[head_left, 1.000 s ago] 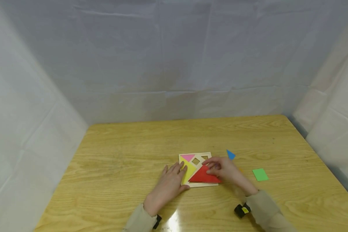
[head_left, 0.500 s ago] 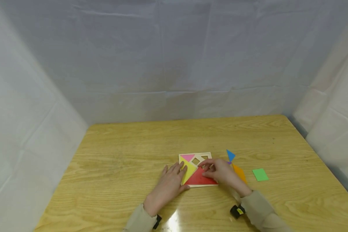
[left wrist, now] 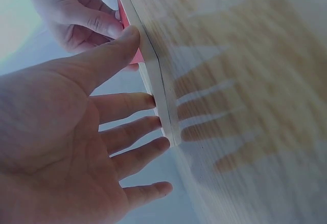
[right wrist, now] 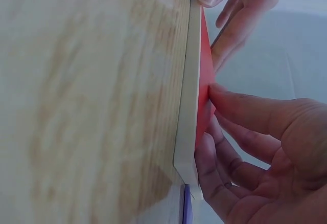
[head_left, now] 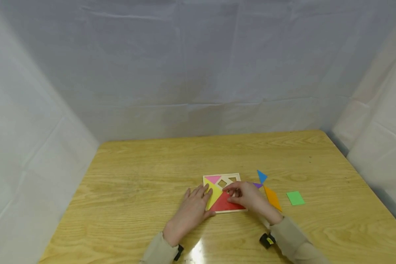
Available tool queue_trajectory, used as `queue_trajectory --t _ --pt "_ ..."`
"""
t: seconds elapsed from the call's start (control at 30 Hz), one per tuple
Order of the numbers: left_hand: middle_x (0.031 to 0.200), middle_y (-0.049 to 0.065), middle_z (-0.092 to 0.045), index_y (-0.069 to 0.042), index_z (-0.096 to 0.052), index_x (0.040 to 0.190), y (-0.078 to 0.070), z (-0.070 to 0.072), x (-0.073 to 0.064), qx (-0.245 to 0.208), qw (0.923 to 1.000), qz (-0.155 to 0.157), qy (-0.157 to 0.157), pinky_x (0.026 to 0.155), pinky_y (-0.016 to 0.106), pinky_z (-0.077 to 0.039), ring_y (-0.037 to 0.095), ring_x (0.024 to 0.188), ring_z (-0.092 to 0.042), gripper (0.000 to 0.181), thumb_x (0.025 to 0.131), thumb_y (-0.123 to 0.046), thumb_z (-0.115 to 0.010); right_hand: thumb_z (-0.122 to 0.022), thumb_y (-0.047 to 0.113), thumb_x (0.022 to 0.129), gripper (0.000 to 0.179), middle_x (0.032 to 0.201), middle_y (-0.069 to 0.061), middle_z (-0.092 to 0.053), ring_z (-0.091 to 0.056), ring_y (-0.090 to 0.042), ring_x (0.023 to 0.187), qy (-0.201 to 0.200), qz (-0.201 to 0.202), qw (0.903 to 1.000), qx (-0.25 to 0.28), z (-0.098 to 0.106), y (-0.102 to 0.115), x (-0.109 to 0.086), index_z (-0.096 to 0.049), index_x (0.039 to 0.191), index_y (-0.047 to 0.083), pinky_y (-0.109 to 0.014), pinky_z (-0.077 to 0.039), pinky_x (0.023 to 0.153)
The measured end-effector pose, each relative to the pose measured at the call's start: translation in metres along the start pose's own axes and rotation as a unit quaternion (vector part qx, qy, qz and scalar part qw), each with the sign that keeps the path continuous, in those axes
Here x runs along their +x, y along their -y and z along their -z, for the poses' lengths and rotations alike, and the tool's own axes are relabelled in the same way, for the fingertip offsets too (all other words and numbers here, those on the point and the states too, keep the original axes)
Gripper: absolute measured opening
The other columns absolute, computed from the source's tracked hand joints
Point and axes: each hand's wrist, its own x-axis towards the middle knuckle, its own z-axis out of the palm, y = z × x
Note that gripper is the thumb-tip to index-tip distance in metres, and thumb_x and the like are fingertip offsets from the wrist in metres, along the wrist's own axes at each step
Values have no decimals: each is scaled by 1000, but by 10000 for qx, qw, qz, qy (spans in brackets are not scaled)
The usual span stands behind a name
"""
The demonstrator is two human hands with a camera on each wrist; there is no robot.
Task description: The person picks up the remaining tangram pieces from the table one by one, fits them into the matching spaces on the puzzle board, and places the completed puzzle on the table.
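Observation:
A pale wooden tangram tray (head_left: pixel 222 175) lies on the table with a pink triangle (head_left: pixel 213 179) and a yellow triangle (head_left: pixel 215 192) set in it. My left hand (head_left: pixel 191 209) rests on its left side, fingers spread over the yellow triangle; in the left wrist view the thumb (left wrist: pixel 125 45) lies at the tray's near edge. At the tray's near right part, my right hand (head_left: pixel 249 198) holds a red triangle (head_left: pixel 225 204) between thumb and fingers. In the right wrist view the thumb touches its red face (right wrist: pixel 204 55) and fingertips curl at the tray's edge.
Right of the tray lie a blue triangle (head_left: pixel 262 176), a purple piece (head_left: pixel 258 185) partly hidden by my right hand, an orange parallelogram (head_left: pixel 272 198) and a green square (head_left: pixel 295 198). White sheets (head_left: pixel 198 73) enclose the wooden table (head_left: pixel 145 176) at the back and sides.
My right hand has shifted slightly left with the red triangle, which went from tilted above the tray to lying down in its lower part. The left hand has stayed in place.

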Motion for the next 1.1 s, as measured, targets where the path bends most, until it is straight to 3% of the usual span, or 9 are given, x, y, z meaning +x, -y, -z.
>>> queue_trajectory --t 0.57,1.1 --pt "153 18 -47 -1 -56 143 1 -4 1 -55 9999 67 115 114 62 -34 37 140 -46 69 90 -41 -73 -81 7 85 23 80 6 -62 -48 -5 67 -254 23 9988 -426 -2 3 -7 -79 107 8 -19 -42 60" --pt "155 18 -45 -1 -53 146 0 -7 2 142 9996 91 205 115 61 -33 35 142 -43 69 94 -43 -69 -77 9 90 29 84 5 -63 -50 -5 69 -162 173 9991 -357 1 6 -10 -74 118 5 -20 -44 61"
